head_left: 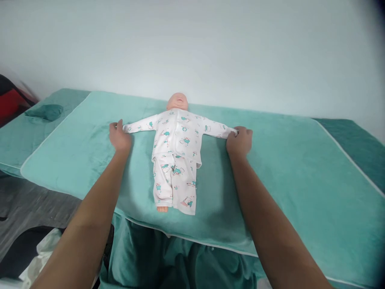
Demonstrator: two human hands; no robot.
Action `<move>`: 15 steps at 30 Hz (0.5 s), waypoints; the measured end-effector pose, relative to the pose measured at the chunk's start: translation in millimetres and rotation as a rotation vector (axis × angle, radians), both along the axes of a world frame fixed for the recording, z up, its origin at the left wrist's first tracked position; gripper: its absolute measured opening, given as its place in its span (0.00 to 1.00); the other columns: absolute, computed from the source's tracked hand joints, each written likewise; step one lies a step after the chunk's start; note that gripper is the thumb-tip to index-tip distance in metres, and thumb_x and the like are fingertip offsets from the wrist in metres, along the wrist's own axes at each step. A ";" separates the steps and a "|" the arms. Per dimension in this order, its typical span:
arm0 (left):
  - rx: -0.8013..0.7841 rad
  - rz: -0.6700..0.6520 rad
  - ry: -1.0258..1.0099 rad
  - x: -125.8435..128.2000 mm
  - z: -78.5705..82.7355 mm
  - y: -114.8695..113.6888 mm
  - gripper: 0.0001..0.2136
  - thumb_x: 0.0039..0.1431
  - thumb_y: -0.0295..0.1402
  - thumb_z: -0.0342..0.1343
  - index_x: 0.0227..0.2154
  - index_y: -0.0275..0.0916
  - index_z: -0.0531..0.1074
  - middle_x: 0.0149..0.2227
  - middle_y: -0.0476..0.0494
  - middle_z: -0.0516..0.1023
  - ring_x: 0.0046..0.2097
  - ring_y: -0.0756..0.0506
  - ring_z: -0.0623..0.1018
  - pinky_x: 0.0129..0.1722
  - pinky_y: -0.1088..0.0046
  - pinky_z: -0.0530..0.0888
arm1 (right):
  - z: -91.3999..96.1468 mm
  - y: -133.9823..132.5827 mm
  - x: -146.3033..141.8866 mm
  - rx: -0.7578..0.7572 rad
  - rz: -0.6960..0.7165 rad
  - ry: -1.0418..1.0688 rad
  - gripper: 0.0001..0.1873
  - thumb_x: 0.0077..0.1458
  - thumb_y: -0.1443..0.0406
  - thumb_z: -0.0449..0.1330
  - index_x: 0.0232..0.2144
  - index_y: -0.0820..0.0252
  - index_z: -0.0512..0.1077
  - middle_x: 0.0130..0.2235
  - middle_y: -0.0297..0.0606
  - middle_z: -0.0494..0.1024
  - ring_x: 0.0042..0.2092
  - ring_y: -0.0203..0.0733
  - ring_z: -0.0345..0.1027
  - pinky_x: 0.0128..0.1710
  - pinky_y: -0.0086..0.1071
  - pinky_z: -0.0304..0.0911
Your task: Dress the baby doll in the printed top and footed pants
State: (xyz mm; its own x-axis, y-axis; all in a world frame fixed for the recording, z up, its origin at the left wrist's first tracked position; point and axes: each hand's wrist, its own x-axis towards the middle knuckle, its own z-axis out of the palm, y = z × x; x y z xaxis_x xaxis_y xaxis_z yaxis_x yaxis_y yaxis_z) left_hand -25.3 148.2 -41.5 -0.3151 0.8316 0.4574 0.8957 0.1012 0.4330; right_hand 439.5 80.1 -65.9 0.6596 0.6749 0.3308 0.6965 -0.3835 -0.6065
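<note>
A baby doll (178, 101) lies on its back, dressed in a white printed shirt (177, 134) and matching trousers (174, 180). Both shirt sleeves stretch out sideways. At the end of the sleeve on the left, my left hand (120, 136) is closed at the cuff; its grip is partly hidden. My right hand (240, 140) pinches the cuff of the other sleeve. The doll's toes (162, 209) show below one trouser leg, while the other leg's end covers its foot. No hands of the doll are visible.
A green padded cover (285, 180) with white piping lies under the doll, against a white wall (210, 48). A dark green cloth bump (45, 112) is at the far left, near a red and black object (12, 102). Green fabric hangs at the front edge.
</note>
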 end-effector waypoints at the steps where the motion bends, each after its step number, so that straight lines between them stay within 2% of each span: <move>1: 0.041 -0.037 0.000 0.3 0.0 -0.3 0.28 0.59 0.22 0.46 0.62 0.38 0.72 0.59 0.31 0.72 0.58 0.34 0.75 0.56 0.56 0.72 | -1.7 0.2 1.1 0.029 0.015 -0.036 0.20 0.57 0.65 0.51 0.50 0.61 0.74 0.52 0.53 0.72 0.53 0.55 0.68 0.55 0.52 0.64; 4: 0.093 -0.220 0.051 4.4 0.3 0.5 0.27 0.63 0.25 0.45 0.64 0.39 0.70 0.65 0.34 0.69 0.66 0.37 0.69 0.64 0.57 0.67 | -6.1 2.3 3.5 0.122 0.125 -0.167 0.22 0.56 0.69 0.49 0.50 0.63 0.74 0.58 0.57 0.70 0.61 0.57 0.63 0.62 0.54 0.59; 7: 0.032 -0.325 0.105 10.9 0.6 2.9 0.24 0.70 0.36 0.44 0.66 0.39 0.67 0.68 0.35 0.68 0.69 0.36 0.66 0.68 0.54 0.62 | -7.1 5.4 1.4 0.130 0.334 -0.278 0.22 0.63 0.65 0.48 0.55 0.63 0.72 0.64 0.57 0.68 0.66 0.56 0.59 0.65 0.54 0.56; 10: -0.065 -0.293 0.100 14.2 0.3 6.0 0.25 0.72 0.41 0.40 0.65 0.39 0.68 0.65 0.34 0.73 0.66 0.35 0.70 0.66 0.53 0.64 | -4.9 8.1 -3.0 0.002 0.472 -0.297 0.25 0.68 0.58 0.45 0.58 0.63 0.70 0.62 0.55 0.72 0.63 0.55 0.64 0.63 0.51 0.59; 13: -0.116 -0.246 0.101 13.9 -0.1 8.8 0.26 0.74 0.41 0.35 0.63 0.40 0.70 0.62 0.34 0.76 0.64 0.35 0.73 0.64 0.55 0.65 | -1.5 9.3 -5.6 -0.136 0.435 -0.257 0.28 0.70 0.54 0.39 0.56 0.63 0.70 0.56 0.55 0.77 0.56 0.56 0.69 0.58 0.50 0.63; 15: -0.128 -0.224 0.095 13.7 0.4 10.0 0.26 0.74 0.40 0.34 0.63 0.40 0.70 0.61 0.34 0.76 0.63 0.36 0.73 0.64 0.55 0.65 | 0.4 9.3 -6.7 -0.181 0.397 -0.253 0.30 0.71 0.52 0.38 0.57 0.62 0.70 0.56 0.55 0.77 0.56 0.55 0.69 0.58 0.50 0.61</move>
State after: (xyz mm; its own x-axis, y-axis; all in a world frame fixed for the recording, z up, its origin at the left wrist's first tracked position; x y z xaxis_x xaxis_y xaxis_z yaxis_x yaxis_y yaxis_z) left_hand -11.6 158.2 -41.1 -0.0778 0.9288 0.3624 0.9380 -0.0549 0.3423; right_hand 432.8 89.4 -65.5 0.2546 0.9190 0.3012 0.9265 -0.1425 -0.3483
